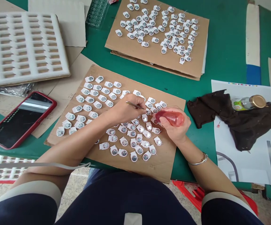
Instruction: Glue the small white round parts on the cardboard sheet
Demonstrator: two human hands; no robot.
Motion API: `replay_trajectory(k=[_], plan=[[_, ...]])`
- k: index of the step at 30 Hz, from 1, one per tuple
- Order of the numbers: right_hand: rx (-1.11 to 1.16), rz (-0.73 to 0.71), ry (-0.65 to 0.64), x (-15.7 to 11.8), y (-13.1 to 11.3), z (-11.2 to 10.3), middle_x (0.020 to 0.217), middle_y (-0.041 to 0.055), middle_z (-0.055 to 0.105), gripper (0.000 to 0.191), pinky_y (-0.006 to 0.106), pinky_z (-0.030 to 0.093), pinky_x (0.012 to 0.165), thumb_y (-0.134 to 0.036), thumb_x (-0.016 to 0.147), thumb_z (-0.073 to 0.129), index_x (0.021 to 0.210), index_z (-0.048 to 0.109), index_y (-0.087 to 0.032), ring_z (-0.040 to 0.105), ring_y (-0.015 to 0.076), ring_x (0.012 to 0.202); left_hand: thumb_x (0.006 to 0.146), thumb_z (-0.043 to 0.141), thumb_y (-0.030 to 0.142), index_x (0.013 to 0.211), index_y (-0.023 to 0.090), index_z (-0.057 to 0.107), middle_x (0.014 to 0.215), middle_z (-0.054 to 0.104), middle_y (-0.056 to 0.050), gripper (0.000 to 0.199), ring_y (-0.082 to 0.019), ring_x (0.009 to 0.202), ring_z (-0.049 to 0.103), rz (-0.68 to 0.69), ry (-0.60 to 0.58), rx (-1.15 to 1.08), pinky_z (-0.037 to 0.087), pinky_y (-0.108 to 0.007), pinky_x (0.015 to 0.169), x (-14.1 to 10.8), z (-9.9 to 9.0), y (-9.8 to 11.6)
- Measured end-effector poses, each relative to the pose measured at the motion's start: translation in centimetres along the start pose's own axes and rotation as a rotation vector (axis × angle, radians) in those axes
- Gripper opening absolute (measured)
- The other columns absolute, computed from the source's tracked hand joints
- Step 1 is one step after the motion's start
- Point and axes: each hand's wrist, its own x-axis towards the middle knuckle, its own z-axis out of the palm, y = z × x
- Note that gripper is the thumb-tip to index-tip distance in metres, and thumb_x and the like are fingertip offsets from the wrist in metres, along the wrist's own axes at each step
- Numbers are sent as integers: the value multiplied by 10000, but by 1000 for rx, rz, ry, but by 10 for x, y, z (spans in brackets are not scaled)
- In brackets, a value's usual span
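Observation:
My left hand [126, 111] is closed on slim metal tweezers [133, 104], whose tip points right toward the small round parts. In my right hand [178, 130] is a red translucent squeeze bottle [175, 118], its narrow end tilted left toward the tweezers' tip. Both hands meet over a brown cardboard sheet [159, 170]. Many small round silver parts with white tabs [134, 156] lie in loose rows there. My hands hide some of them, and the exact point of contact is too small to make out.
More such parts sit on a stacked cardboard [130, 51] at the back. A white foam tray [63, 53] and a red-cased phone [23, 117] are at left. On the right, a small glass jar [245, 102] rests on dark cloth [245, 131] over printed paper [255, 173].

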Motion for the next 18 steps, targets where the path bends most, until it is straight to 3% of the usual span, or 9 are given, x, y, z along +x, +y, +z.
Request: replay_trajectory(k=[18], plan=[[-14, 75, 42, 1, 4, -1, 831, 34, 655, 227, 346, 517, 711, -311, 683, 705, 856, 609, -199, 629, 174, 782, 680, 575, 82, 640, 127, 662, 627, 655, -9, 106, -100, 580, 585, 16, 1, 0, 407, -188, 493, 0, 1, -2]])
